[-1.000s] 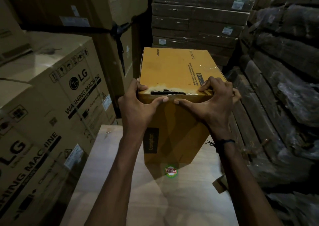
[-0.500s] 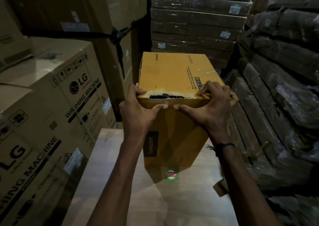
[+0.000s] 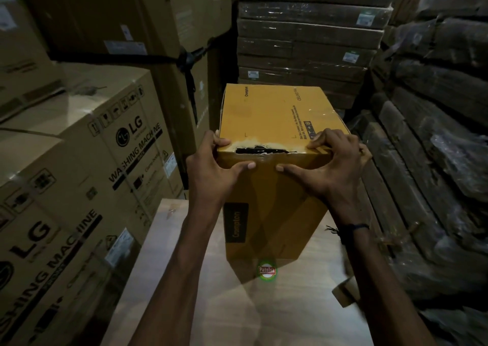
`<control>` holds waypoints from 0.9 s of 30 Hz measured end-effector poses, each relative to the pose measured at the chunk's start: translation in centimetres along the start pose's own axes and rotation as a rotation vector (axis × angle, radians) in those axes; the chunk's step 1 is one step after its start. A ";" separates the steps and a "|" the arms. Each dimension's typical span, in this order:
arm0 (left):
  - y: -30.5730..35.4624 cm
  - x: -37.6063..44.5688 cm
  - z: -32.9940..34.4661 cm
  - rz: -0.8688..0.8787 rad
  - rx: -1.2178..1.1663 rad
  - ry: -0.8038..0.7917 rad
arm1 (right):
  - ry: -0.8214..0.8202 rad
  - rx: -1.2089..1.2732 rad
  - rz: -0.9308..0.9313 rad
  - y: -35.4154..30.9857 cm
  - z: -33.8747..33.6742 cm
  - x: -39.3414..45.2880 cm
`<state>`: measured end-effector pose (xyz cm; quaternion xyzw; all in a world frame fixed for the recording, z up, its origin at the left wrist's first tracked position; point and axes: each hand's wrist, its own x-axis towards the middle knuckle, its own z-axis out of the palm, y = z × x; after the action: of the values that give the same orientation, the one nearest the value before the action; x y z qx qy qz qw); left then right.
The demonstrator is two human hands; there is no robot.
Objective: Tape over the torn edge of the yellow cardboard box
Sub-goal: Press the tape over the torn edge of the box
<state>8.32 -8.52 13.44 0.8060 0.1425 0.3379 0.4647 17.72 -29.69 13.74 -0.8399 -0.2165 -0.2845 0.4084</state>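
A tall yellow cardboard box point(image 3: 274, 115) stands upright on a pale wooden table point(image 3: 264, 306). Its near top edge is torn open in a dark ragged slit point(image 3: 260, 150) with white frayed paper around it. My left hand point(image 3: 214, 171) clasps the box's near left corner, fingers on top and thumb across the front face. My right hand point(image 3: 335, 168) clasps the near right corner the same way, its thumb pointing toward the left thumb just below the tear. No tape roll shows in view.
Large LG washing-machine cartons point(image 3: 87, 176) are stacked close on the left. Wrapped flat cartons point(image 3: 306, 44) pile up behind the box, dark wrapped bundles point(image 3: 435, 139) on the right. A round sticker point(image 3: 267, 270) and a cardboard scrap point(image 3: 346, 291) lie on the table.
Both hands keep the same grip on the box's near corners. The box and hands sit slightly lower in view; the view has shifted a little.
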 end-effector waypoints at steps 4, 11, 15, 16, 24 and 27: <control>0.0 0.1 -0.6 -0.014 -0.018 -0.034 | -0.007 0.063 0.011 -0.1 -0.3 0.0; -0.3 0.7 -1.2 0.008 -0.052 -0.089 | -0.028 0.115 0.016 0.8 -0.7 0.0; -0.7 1.3 -2.7 -0.006 -0.070 -0.225 | -0.083 0.146 -0.019 1.4 -1.6 -0.1; -0.7 1.4 -2.9 -0.013 -0.072 -0.249 | -0.092 0.145 -0.009 1.4 -1.8 -0.1; -0.1 1.2 -2.5 -0.008 -0.080 -0.185 | -0.085 0.214 0.041 1.6 -1.7 0.1; -0.3 1.6 -3.0 0.004 -0.065 -0.237 | -0.146 0.247 0.026 2.2 -2.4 0.3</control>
<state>7.48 -5.52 14.83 0.8250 0.0738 0.2459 0.5035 18.48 -32.87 13.94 -0.8044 -0.2681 -0.1887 0.4955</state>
